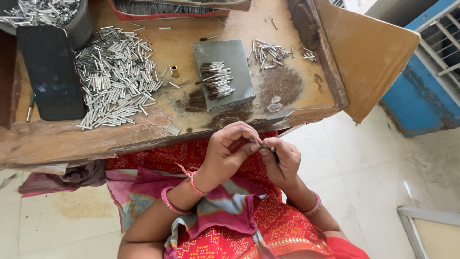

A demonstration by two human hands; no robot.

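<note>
My left hand (229,149) and my right hand (281,160) meet just below the front edge of the wooden table (143,136), over my lap in red cloth. Both pinch one small thin metal tube (267,149) between fingertips, its tip dark. On the table above, a grey block (225,74) carries a row of finished tubes with dark ends (216,79). A big heap of plain silver tubes (117,74) lies to the left of it.
A smaller scatter of silver tubes (269,52) lies right of the block. A black phone (50,72) rests at the table's left, a container of tubes (45,12) behind it. A cardboard sheet (369,52) leans at the right; blue metal frame (421,91) beyond.
</note>
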